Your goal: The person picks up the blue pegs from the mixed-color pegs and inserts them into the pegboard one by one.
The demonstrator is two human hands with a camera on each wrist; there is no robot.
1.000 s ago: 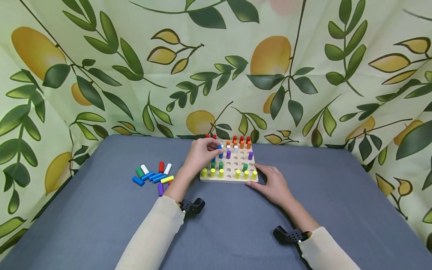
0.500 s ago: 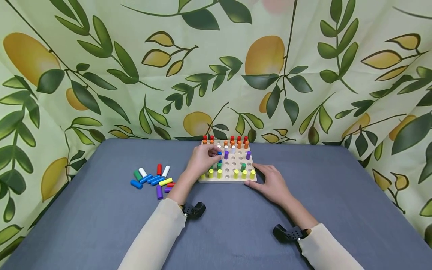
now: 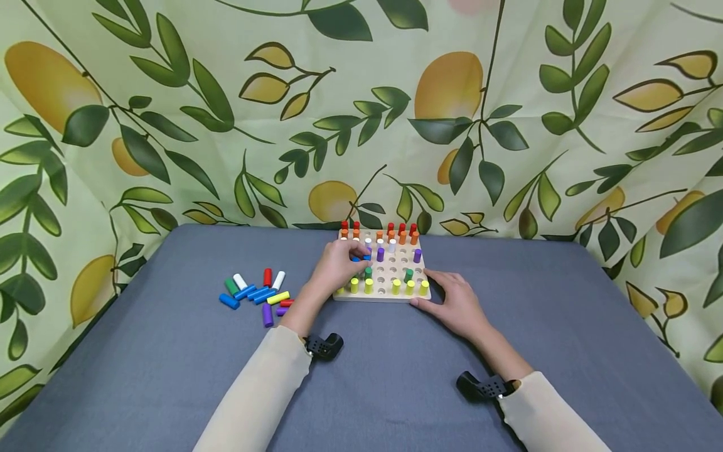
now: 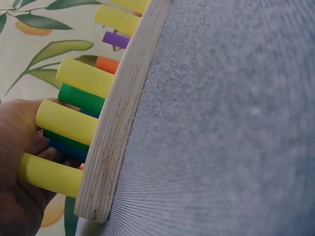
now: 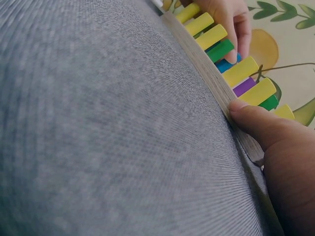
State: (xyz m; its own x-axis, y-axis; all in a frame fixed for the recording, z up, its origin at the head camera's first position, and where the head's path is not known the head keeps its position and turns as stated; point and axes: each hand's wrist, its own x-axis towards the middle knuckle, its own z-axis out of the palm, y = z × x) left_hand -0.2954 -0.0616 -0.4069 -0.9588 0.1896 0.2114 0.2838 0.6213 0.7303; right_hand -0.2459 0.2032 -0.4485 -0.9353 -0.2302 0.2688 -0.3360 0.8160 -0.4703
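A wooden pegboard (image 3: 373, 298) stands on the table with rows of coloured pegs upright in its holes. My left hand (image 3: 333, 267) reaches over the board's left side, thumb and fingertips pinching a blue peg (image 3: 367, 257) low in the row behind the green peg (image 3: 368, 273). In the right wrist view that blue peg (image 5: 229, 64) shows partly under the fingers. My right hand (image 3: 460, 307) holds the board's near right corner, its thumb (image 5: 251, 120) on the front edge and the fingers along the right side. The left fingertips are hidden by pegs in the left wrist view.
Left of the board lies a loose pile with several blue pegs (image 3: 229, 301), white pegs (image 3: 279, 280), a green peg (image 3: 232, 287), a yellow peg (image 3: 278, 297), red pegs (image 3: 268, 277) and purple pegs (image 3: 268, 315). A patterned cloth (image 3: 361, 138) hangs behind the grey-covered table (image 3: 384, 376).
The blue peg in my left hand has gone from standing tall above the board to sitting lower in its row. My right hand stays at the corner; the head view shifts slightly.
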